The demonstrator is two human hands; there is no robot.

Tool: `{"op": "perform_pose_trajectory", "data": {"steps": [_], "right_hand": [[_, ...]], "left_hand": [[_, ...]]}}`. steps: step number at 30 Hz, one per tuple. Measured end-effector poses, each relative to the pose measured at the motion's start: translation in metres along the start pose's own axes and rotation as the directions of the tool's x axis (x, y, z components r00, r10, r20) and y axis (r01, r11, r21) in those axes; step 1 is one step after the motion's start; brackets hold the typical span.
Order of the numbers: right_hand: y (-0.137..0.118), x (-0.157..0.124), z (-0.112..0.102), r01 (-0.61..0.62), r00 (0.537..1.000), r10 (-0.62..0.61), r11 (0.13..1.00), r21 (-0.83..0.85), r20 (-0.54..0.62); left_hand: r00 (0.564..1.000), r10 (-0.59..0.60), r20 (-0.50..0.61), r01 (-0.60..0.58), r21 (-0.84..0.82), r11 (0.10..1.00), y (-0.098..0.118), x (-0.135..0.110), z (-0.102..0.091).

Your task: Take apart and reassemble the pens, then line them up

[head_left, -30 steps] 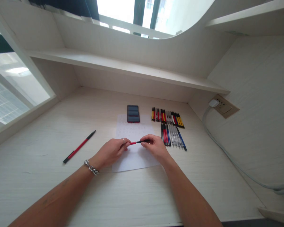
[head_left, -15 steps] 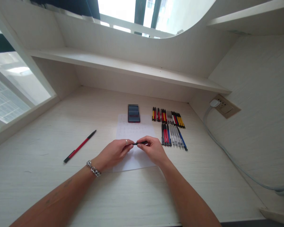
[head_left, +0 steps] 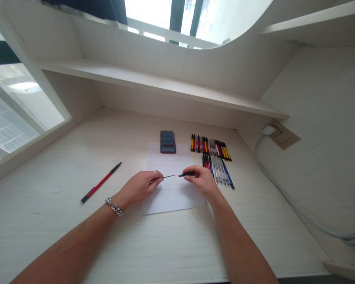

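Over the paper, my left hand is closed, its thumb and fingers pinching a piece of a pen. A thin dark pen refill sticks out of that grip toward the right, and a bit of red shows between the fingers. My right hand pinches a black pen part, its narrow end facing the refill's tip. A small gap separates the two pieces. Under both hands lies a white sheet of paper with faint marks toward its top. The rest of each held piece is hidden by fingers.
A red and black pen lies slanted at the left. Behind the paper's top edge rests a phone. Several pens form a row at the back right, with more pens below, partly behind my right hand. A cable hangs along the right wall.
The two pen pieces have come apart. My right hand has moved right with the black part, while my left has shifted slightly left, baring the thin refill.
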State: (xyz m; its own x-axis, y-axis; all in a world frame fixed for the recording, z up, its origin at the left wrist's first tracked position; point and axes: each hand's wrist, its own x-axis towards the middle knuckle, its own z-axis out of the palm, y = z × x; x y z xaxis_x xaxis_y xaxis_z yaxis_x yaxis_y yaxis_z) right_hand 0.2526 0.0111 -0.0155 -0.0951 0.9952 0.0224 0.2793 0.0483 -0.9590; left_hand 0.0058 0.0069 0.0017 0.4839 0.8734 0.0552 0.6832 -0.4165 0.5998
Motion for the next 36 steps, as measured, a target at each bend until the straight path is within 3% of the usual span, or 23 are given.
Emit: {"op": "perform_pose_trajectory", "data": {"steps": [3, 6, 10, 14, 20, 26, 31, 36], "right_hand": [[0.006, 0.006, 0.003, 0.007, 0.998, -0.011, 0.998, -0.061, -0.067], [0.009, 0.011, 0.017, 0.095, 0.989, -0.117, 0.973, -0.211, -0.095], [0.011, 0.016, 0.039, 0.222, 0.962, -0.27, 0.868, -0.445, -0.046], [0.013, 0.018, 0.045, 0.228, 0.956, -0.293, 0.781, -0.582, -0.018], [0.002, 0.009, 0.036, 0.29, 0.939, -0.344, 0.826, -0.483, -0.025], [-0.01, -0.005, 0.035, 0.367, 0.927, -0.363, 0.818, -0.443, 0.097], [-0.005, -0.002, 0.026, 0.322, 0.936, -0.35, 0.809, -0.492, 0.038], [0.004, 0.001, 0.023, 0.215, 0.965, -0.261, 0.798, -0.563, -0.001]], "left_hand": [[1.0, -0.007, -0.012, 0.007, 0.006, 1.0, -0.002, 0.0, 0.0], [1.0, -0.007, -0.002, 0.007, 0.004, 1.0, -0.002, 0.0, 0.001], [1.0, 0.001, 0.002, -0.001, 0.003, 1.0, -0.001, -0.001, 0.002], [1.0, 0.004, 0.01, -0.004, 0.012, 1.0, -0.002, 0.0, 0.003], [1.0, -0.002, 0.006, 0.002, 0.018, 1.0, -0.003, 0.0, 0.005], [1.0, 0.006, 0.026, -0.007, 0.04, 0.999, -0.002, 0.0, 0.005], [1.0, -0.02, 0.016, 0.019, 0.068, 0.998, -0.005, 0.0, 0.003], [1.0, -0.019, 0.004, 0.019, 0.072, 0.997, -0.006, 0.0, 0.002]]}}
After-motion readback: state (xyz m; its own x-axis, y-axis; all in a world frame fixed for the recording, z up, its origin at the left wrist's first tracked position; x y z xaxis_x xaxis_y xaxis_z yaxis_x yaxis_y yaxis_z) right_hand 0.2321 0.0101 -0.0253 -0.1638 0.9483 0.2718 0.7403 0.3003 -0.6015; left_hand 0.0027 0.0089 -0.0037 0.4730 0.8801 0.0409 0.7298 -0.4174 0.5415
